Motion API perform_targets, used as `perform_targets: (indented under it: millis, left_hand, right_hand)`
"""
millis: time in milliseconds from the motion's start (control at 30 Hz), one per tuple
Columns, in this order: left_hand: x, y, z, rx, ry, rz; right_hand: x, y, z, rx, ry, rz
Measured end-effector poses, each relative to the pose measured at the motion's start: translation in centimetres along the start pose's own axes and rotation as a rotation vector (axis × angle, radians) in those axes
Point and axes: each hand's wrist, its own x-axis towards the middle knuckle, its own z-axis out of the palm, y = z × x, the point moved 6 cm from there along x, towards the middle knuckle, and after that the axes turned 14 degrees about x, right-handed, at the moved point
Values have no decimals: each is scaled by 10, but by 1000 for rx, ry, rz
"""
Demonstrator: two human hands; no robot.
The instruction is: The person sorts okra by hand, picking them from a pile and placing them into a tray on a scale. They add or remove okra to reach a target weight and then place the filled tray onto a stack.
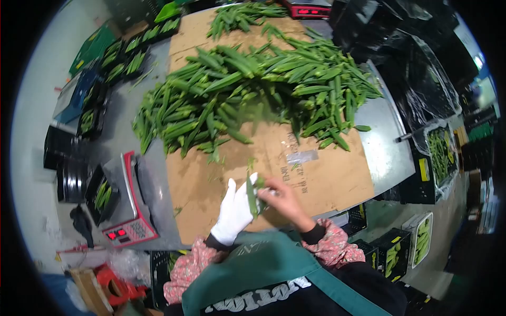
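A large heap of green okra pods (216,87) lies across a flattened cardboard sheet (211,179) on a metal table. My left hand (235,206), in a white glove, is closed on an okra pod (252,197) near the sheet's front edge. Bare and just to its right, my right hand (283,200) has its fingers bent around green okra at the upper part of the held pods. How many pods are between the hands cannot be made out.
A red scale (129,229) stands at the left, beside a black tray with okra (103,195). More filled black trays (113,58) line the table's upper left. Another red scale (311,9) is at the back. Crates of vegetables (392,258) stand at the lower right.
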Motion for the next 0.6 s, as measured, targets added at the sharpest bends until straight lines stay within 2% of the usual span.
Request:
perform_targets:
  millis: [33,67,100,133,167,267,333,367,400,467,533,600]
  left_hand:
    - [2,-2,0,59,42,8]
    - [-1,-1,10,28,137,20]
    - [-2,-2,-4,152,207,49]
    - [-4,-7,-25,142,64,40]
    - [-4,-9,-39,129,-75,32]
    - [-3,-2,-27,257,125,10]
    - [2,1,-7,130,150,-25]
    - [2,1,-2,60,185,-32]
    - [4,1,-3,88,245,-36]
    - [9,3,-2,126,258,-14]
    - [11,3,-4,156,247,-6]
    - [14,4,-7,185,231,-17]
  right_hand:
    - [-1,-4,7,-223,6,-215]
    - [-2,-7,12,-237,-15,-249]
    - [-3,-12,14,-250,-38,-281]
    - [-1,-18,12,-156,-44,-223]
    - [4,-18,-3,-172,40,-213]
    - [18,-7,-63,-219,338,-224]
    - [24,-5,-121,-265,544,-324]
    - [26,7,-153,-352,655,-262]
    - [20,-23,-161,-577,688,-367]
    - [19,-33,-188,-863,826,-545]
    - [23,-24,-211,-1186,954,-533]
    - [29,-15,-221,-1177,900,-461]
